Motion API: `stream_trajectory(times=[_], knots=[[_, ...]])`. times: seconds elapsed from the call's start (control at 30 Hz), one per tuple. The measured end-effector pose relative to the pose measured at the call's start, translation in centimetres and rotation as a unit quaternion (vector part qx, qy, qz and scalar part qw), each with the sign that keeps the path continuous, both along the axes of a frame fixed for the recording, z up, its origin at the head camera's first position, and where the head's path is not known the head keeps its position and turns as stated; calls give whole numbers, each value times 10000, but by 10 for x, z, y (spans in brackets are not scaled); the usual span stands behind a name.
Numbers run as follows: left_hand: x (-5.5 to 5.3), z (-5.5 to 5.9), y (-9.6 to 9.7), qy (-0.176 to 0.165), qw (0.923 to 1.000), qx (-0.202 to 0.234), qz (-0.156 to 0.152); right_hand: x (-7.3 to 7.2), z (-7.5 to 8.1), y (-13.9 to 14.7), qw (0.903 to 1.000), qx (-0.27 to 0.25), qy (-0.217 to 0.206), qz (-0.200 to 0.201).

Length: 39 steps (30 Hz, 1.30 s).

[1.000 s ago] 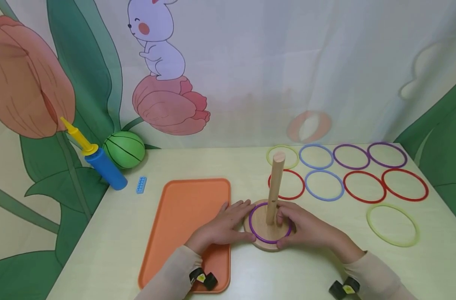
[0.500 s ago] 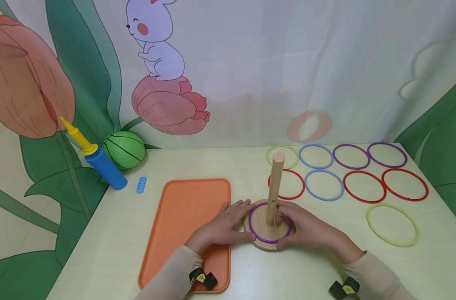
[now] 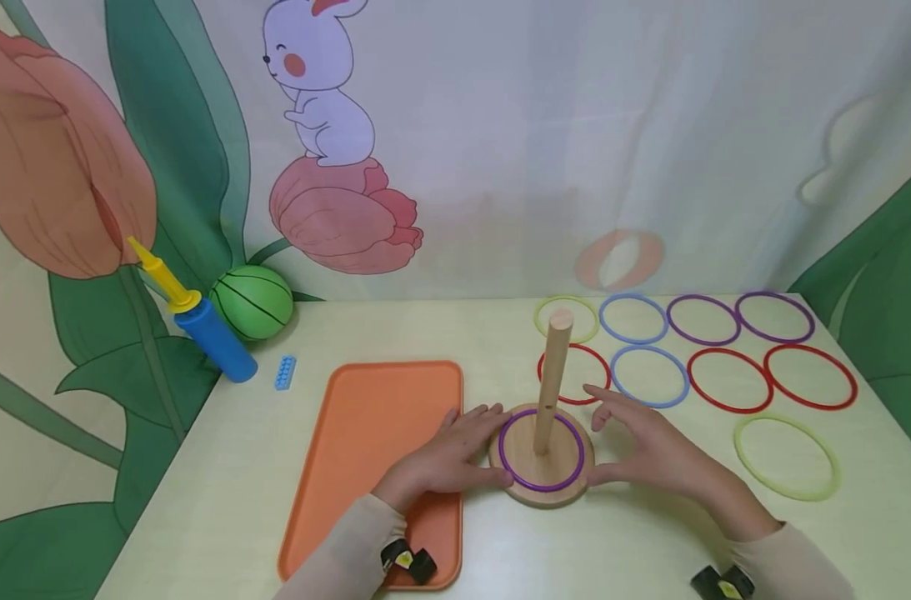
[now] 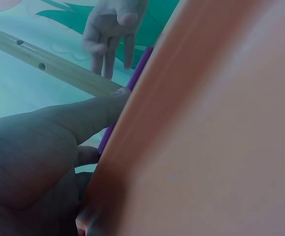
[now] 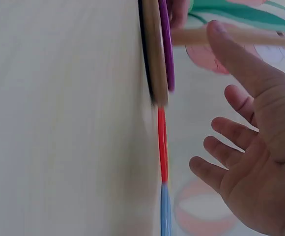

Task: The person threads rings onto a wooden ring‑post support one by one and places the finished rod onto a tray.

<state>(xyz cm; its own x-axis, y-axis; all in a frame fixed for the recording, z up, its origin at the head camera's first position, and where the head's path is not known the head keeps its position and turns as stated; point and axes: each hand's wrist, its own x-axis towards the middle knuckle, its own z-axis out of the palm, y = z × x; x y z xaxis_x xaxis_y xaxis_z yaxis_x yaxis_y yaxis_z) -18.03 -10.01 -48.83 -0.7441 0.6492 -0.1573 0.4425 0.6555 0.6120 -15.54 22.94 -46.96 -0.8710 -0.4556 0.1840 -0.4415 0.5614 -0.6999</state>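
Observation:
A round wooden base (image 3: 547, 500) with an upright wooden post (image 3: 553, 383) stands right of the middle of the table in the head view. Flat on the base, a purple ring (image 3: 541, 487) circles the foot of the post. My left hand (image 3: 451, 458) lies at the base's left rim, fingers extended, its thumb tip at the ring's edge. In the left wrist view that thumb overlaps the purple ring (image 4: 141, 64). To the right, my right hand (image 3: 653, 446) has its thumb and fingers spread, holding nothing. Its palm faces the post in the right wrist view.
An orange tray (image 3: 380, 408) lies under my left forearm. Red rings (image 3: 728, 352), blue rings (image 3: 650, 406), purple rings (image 3: 703, 297) and yellow-green rings (image 3: 787, 496) lie at the right. Far left are a blue pump (image 3: 215, 342), a green ball (image 3: 252, 302) and a blue toy brick (image 3: 285, 372).
My right hand has let go of the purple ring and moved right, its fingers opening out. The ring stays on the base; my left hand keeps its place there.

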Motion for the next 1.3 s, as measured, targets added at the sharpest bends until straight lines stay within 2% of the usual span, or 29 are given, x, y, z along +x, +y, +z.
stream_trajectory(times=[0.2,0.37,0.47,0.6,0.8,1.0,1.13,1.3], knots=[[-1,-3,1,33,10000,-34,0,19,0,43,9982,94,231,-550],[0,-4,0,44,10000,-47,40,31,-4,77,9947,-220,123,-994],[1,-3,-1,34,10000,-11,47,35,-6,95,9922,-318,217,-1185],[2,-2,-1,7,10000,26,42,41,-10,121,9877,-152,235,-1537],[1,-2,-1,38,10000,54,9,54,-19,165,9757,255,-114,-2171],[2,-4,-1,-56,9999,121,99,59,-32,204,9727,719,120,-2202],[2,-5,-1,-137,9997,175,136,58,-39,224,9705,1042,37,-2175],[2,-3,-1,-103,9998,120,88,57,-45,239,9708,1044,-337,-2134]])
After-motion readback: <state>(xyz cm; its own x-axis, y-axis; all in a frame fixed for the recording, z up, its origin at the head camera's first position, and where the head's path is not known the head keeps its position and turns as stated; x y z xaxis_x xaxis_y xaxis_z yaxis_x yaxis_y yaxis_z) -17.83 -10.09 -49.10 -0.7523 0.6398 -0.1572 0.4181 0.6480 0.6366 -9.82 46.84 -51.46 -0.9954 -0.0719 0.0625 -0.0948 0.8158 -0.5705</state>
